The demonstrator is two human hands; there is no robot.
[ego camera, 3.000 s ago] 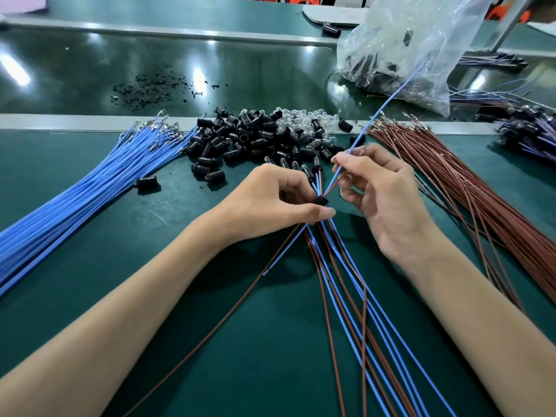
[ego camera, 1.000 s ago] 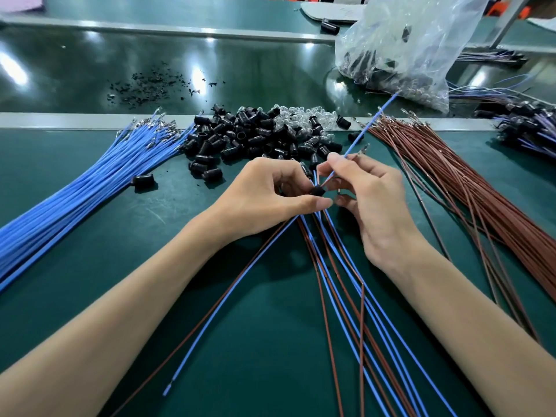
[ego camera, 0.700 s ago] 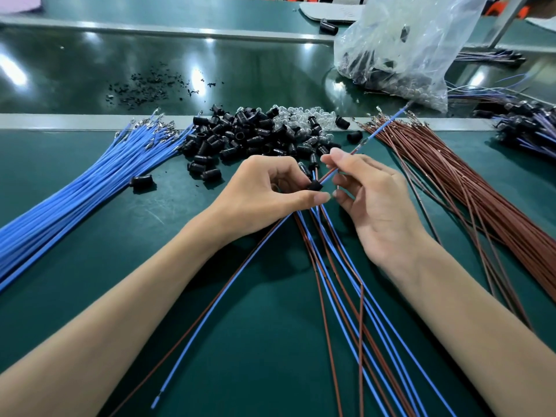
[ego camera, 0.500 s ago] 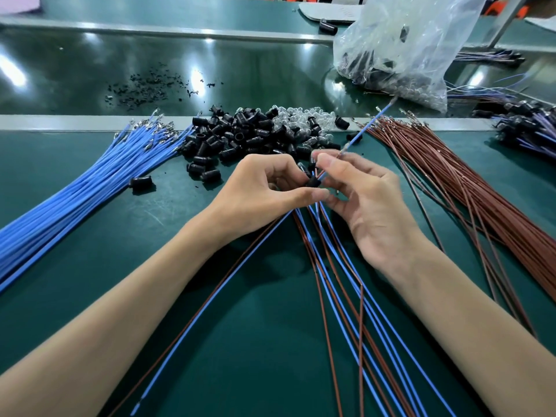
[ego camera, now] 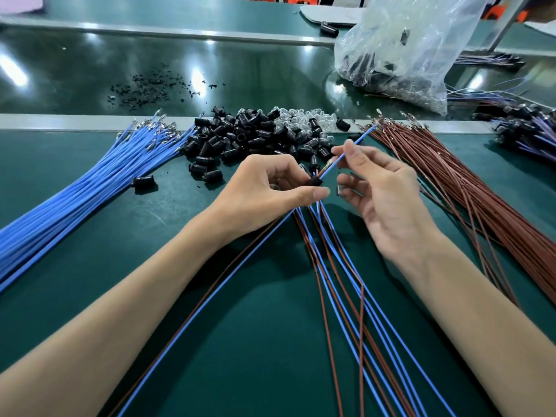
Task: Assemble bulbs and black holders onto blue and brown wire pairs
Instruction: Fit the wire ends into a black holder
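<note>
My left hand (ego camera: pixel 264 194) grips a small black holder (ego camera: pixel 314 182) together with a fan of blue and brown wire pairs (ego camera: pixel 337 266) that trail toward me. My right hand (ego camera: pixel 382 191) pinches one blue wire (ego camera: pixel 350 149) between thumb and forefinger just above the holder; the wire slants up to the right, its lower end at the holder. A pile of black holders (ego camera: pixel 240 139) lies behind my hands, with clear bulbs (ego camera: pixel 304 121) mixed in at its right side.
A thick bundle of blue wires (ego camera: pixel 75 194) lies at the left, a bundle of brown wires (ego camera: pixel 481 188) at the right. A plastic bag of parts (ego camera: pixel 400 52) stands at the back right. Finished assemblies (ego camera: pixel 529 130) sit at the far right. Black debris (ego camera: pixel 144 88) dots the belt.
The blue wire has been drawn down through the holder, so less of it sticks up. My right hand has regripped it and opened its lower fingers. The trailing pair slid further toward me.
</note>
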